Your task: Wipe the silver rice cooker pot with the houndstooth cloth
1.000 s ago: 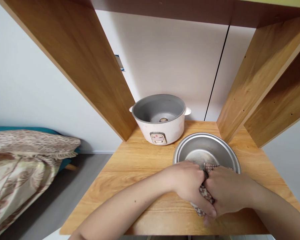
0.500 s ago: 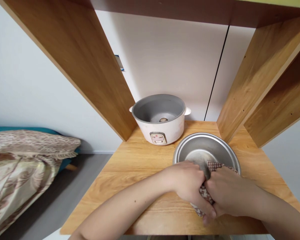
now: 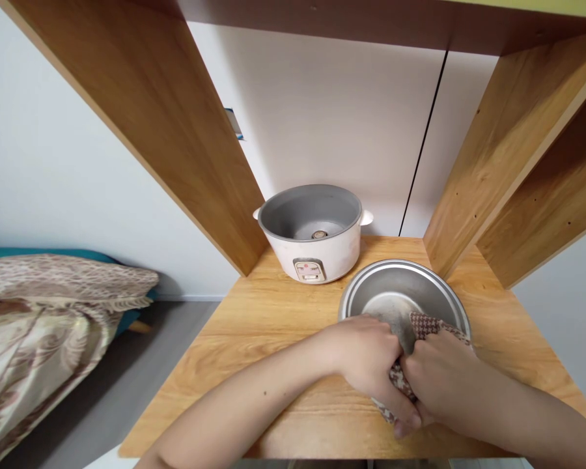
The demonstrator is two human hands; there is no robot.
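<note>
At the near rim of the metal inner pot (image 3: 404, 294), which sits on the wooden tabletop (image 3: 254, 339) just in front of and to the right of the rice cooker body (image 3: 312, 231), both hands are bunched together over a checked cloth (image 3: 422, 326). The cloth now shows further up over the pot's near edge than it did a second ago, and the right hand (image 3: 444, 381) has slid a little toward the pot's right side, while the left hand (image 3: 368, 358) stays where it was, clamped on the rim and a fold of the cloth. By my reading the wiping is travelling round the rim, with most of the inside not yet covered.

The pot is thin, dull-bright aluminium, round and shallow-walled, with a rolled lip and a scuffed, matte bottom. The cloth is soft woven fabric in a small brown-and-white houndstooth, crumpled between the fingers, one corner hanging below the left hand. The cooker body is a white drum with a grey metal well, a heating button at its centre, two stubby side handles and a small switch plate in front. Wood-grain laminate forms the table and the slanted shelf panels (image 3: 141, 111) above; a patterned blanket (image 3: 43, 312) lies off to the left.
</note>
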